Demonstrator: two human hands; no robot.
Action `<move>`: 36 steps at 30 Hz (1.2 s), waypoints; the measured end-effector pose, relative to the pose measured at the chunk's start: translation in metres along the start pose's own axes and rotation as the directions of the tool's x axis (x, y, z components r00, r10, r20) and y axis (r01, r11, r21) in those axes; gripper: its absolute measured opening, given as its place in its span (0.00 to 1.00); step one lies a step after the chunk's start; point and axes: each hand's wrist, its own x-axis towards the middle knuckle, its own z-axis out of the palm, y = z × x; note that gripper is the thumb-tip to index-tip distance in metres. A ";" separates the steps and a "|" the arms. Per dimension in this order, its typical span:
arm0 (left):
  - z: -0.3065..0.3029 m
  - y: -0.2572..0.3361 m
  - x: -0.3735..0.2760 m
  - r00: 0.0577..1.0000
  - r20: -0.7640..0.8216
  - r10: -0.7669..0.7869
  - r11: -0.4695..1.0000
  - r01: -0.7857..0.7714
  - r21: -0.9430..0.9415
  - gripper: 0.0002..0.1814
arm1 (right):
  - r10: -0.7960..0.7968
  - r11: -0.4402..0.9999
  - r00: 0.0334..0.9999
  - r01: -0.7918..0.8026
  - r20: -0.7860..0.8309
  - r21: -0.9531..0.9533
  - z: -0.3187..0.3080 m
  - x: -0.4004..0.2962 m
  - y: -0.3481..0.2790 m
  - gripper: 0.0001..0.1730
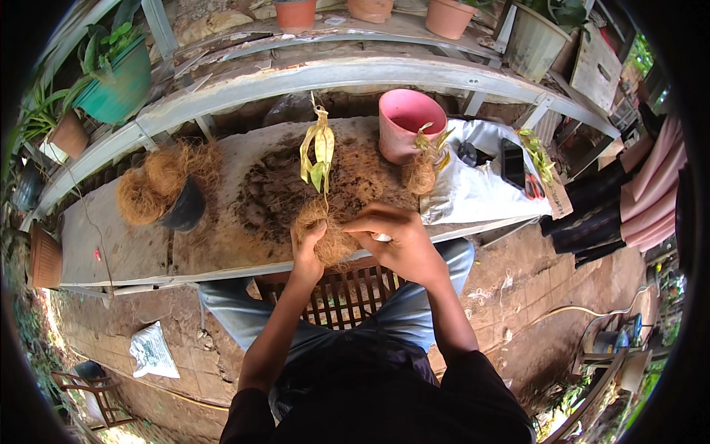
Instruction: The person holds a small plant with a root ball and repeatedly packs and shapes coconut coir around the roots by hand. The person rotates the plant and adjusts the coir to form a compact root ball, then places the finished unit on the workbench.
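My left hand [308, 252] grips a ball of brown coconut fibre [327, 233] above the table's front edge. From this ball a thin stem rises to a plant's yellow-green, drooping leaves [318, 150]. My right hand [400, 241] is at the ball's right side, its fingers curled and the fingertips close to the fibre. A small white object [383, 237] shows inside those curled fingers; most of it is hidden. Beyond my right hand, a second fibre-wrapped plant [421, 175] leans against a pink pot [407, 122].
Dark soil [266, 188] is spread over the table [138, 252]. At left, a black pot [186, 208] stands tilted beside coconut fibre [166, 169]. A white sack [466, 194] carries a phone [513, 162] and red-handled scissors [534, 187]. A person's pink garment [649, 194] shows at right.
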 end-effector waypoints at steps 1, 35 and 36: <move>0.000 0.001 0.000 1.000 -0.009 -0.026 0.999 0.026 -0.021 0.21 | -0.004 1.000 1.000 0.004 -0.003 -0.006 -0.001 0.000 0.000 0.11; 0.030 0.040 -0.019 0.978 0.203 -0.038 0.978 0.079 -0.195 0.32 | 0.247 0.889 0.968 -0.246 0.048 0.386 -0.011 0.003 0.002 0.06; 0.031 0.041 -0.019 0.968 0.248 -0.033 0.964 0.096 -0.247 0.32 | 0.246 0.882 0.968 -0.246 0.053 0.401 -0.010 0.002 0.002 0.06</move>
